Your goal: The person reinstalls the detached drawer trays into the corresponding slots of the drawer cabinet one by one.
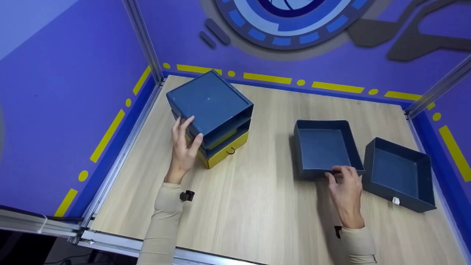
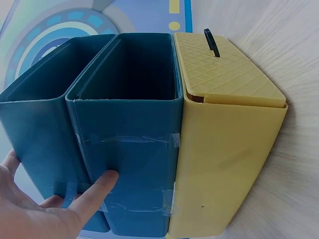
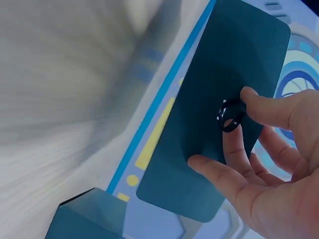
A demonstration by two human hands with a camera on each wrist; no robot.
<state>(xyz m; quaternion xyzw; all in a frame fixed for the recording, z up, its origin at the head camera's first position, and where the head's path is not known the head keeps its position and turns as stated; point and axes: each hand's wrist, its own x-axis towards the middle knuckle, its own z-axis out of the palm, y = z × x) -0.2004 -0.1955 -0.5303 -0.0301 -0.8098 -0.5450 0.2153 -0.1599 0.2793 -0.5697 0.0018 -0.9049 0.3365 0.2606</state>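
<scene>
Held drawer: the dark blue-green drawer is on your right half of the table, apparently just clear of the surface, as wall shows between it and the wood in the right-wrist view
Handling: looks like thin plastic or board, so probably light and fairly stiff, the smooth faces perhaps slippery; thin walls may flex if you squeeze them
Where to hold: the black ring pull on the front panel; hung from there alone the far end would likely sag, so a palm under the base should steady it
Right hand: your right hand pinches at the ring with thumb and fingers, one fingertip against the panel; whether a finger goes right through the ring, cannot tell
Drawer direction: hollow side up, ring front toward you, back end toward the rear wall; front panel's long axis runs left to right, while the plan is near square, longer side uncertain
Left hand: your left hand lies along the left side of the drawer stack, fingers apart, touching, not clamped
Stack bays: two blue-green bays without drawers, above a yellow drawer that sits closed
Second drawer: a similar blue-green second drawer rests just right of the held one, white tab toward you
</scene>
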